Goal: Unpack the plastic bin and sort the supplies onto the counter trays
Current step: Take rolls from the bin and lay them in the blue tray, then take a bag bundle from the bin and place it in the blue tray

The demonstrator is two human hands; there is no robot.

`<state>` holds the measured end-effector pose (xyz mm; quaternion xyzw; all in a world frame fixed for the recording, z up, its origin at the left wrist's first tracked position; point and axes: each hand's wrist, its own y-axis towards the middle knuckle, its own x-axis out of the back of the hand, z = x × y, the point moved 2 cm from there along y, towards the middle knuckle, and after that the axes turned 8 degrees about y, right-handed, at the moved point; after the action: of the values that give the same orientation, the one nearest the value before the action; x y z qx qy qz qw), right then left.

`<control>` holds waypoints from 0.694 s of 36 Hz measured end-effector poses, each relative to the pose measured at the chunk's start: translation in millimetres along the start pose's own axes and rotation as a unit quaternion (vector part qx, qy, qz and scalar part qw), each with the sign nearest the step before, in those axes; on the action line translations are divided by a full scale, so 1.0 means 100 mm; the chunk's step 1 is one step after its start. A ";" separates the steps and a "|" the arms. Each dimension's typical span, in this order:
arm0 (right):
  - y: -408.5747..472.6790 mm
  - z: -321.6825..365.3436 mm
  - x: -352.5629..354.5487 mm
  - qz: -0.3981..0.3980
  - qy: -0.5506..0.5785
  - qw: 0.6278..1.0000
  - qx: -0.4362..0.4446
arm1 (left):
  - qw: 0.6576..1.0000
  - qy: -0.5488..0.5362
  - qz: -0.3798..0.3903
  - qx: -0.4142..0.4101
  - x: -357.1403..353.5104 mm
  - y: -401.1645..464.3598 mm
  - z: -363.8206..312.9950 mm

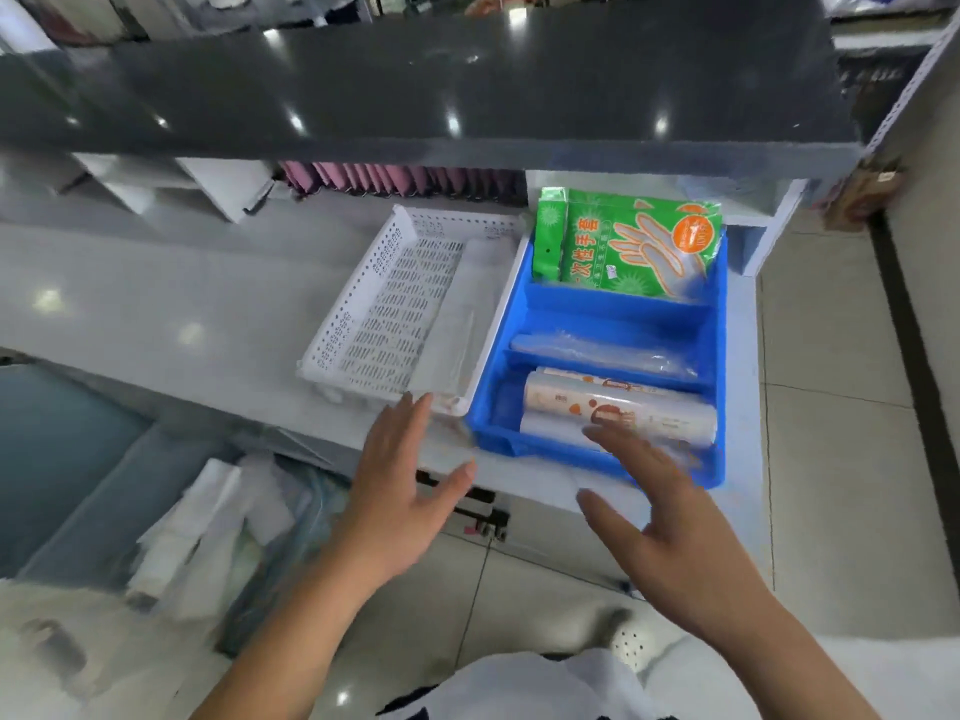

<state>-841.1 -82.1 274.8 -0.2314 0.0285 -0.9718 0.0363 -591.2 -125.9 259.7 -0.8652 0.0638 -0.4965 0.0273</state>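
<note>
A blue divided tray (524, 304) stands on the white counter. Its far compartment holds green packs of disposable gloves (634, 241), the middle one a clear plastic roll (597, 350), and the near one a printed roll of plastic wrap (613, 402). To its left sits a white perforated tray (384, 304) with a clear wrapped item (457, 324) along its right side. My left hand (400, 491) hovers open at the white tray's near corner. My right hand (670, 511) is open, fingers spread, just over the blue tray's near edge. Neither hand holds anything.
A dark grey shelf (415, 90) overhangs the counter (156, 304). A bin with white and clear packages (208, 522) lies at the lower left, below the counter. Pink packs (395, 179) line the back. Tiled floor (841, 407) runs to the right.
</note>
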 end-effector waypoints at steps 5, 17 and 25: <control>-0.06 0.19 -1.09 0.087 -0.091 0.992 0.008 | 0.998 0.030 0.044 0.044 -0.05 -0.59 0.91; -0.23 0.60 -3.12 0.302 -0.205 0.930 -0.042 | 0.961 -0.016 0.112 0.250 0.18 -1.87 2.86; 0.17 1.21 -4.05 0.350 -0.228 0.908 0.038 | 0.926 -0.108 0.080 0.354 0.36 -2.12 3.58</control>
<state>-425.2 -69.7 200.7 -0.4200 0.0616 -0.8176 0.3889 -246.7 73.7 132.5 -0.8396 -0.0504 -0.3869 0.3781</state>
